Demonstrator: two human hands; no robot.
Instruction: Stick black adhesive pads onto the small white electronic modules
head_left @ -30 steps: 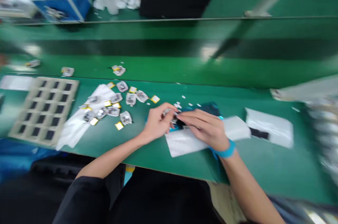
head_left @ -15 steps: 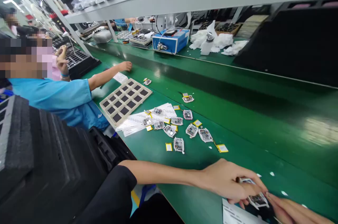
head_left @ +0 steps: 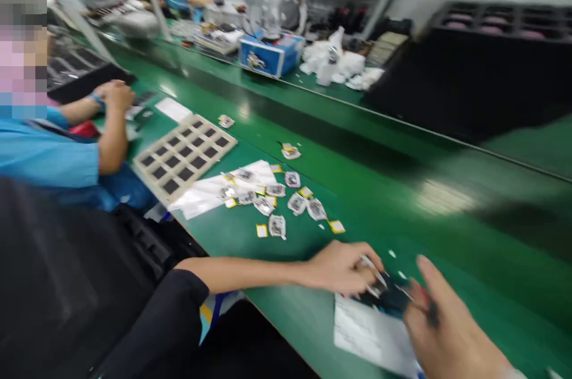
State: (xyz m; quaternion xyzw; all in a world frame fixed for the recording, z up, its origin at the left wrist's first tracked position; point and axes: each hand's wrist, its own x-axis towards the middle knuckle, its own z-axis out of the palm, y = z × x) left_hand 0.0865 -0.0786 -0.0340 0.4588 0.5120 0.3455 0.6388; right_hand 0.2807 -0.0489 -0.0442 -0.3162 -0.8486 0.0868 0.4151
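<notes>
My left hand holds a white-framed device with its fingers wrapped round the edges, just above the green table. Close by on the right, my right hand is blurred, its thumb and fingers around a thin dark tool. Beneath the hands lie a dark pad and a white printed sheet. Several similar open devices with yellow-edged batteries are spread beyond my left forearm, some on white papers.
A beige compartment tray sits left of the papers. A person in blue is seated at the left, hands together. Black foam trays are stacked near left. A blue box and crumpled white tissue stand at the back.
The camera view has shifted. My right hand has drawn apart from the device and shows the dark tool. The other person's outstretched arm has pulled back.
</notes>
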